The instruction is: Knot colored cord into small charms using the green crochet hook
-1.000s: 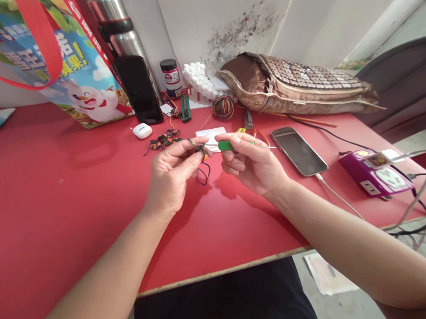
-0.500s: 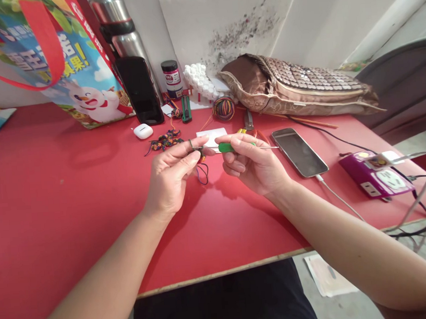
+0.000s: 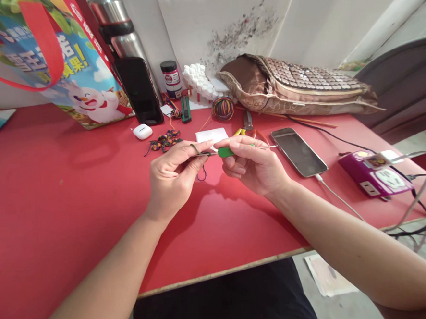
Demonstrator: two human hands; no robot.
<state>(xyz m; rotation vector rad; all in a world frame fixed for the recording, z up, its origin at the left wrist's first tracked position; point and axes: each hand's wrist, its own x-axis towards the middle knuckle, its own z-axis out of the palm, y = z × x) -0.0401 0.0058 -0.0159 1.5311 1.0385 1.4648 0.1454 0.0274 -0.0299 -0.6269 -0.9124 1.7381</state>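
Between the thumb and fingers of my right hand point(image 3: 253, 164) is a crochet hook point(image 3: 226, 152) with a green grip and thin metal shafts at both ends. My left hand point(image 3: 174, 176) pinches dark multicoloured yarn point(image 3: 202, 173), with a strand looped over the index finger. The hook's left shaft reaches the yarn at my left fingertips; its very tip is hidden there. A multicoloured crocheted piece point(image 3: 164, 140) lies on the table just behind my left hand. Behind both hands rests a small white block point(image 3: 211, 134).
On the red table point(image 3: 76, 225) are a yarn ball point(image 3: 223, 108), pliers point(image 3: 247, 121), a green cutter point(image 3: 185, 108), a white earbud case point(image 3: 142, 131) and a charging phone point(image 3: 299, 152). A purple power strip point(image 3: 376, 173) with cables is at right. Another phone point(image 3: 140, 89) leans against a flask point(image 3: 118, 21).
The crochet hook has shifted slightly left and down, its shaft further into the yarn. My left fingers have tilted, and the yarn loop on the index finger now stretches out more.
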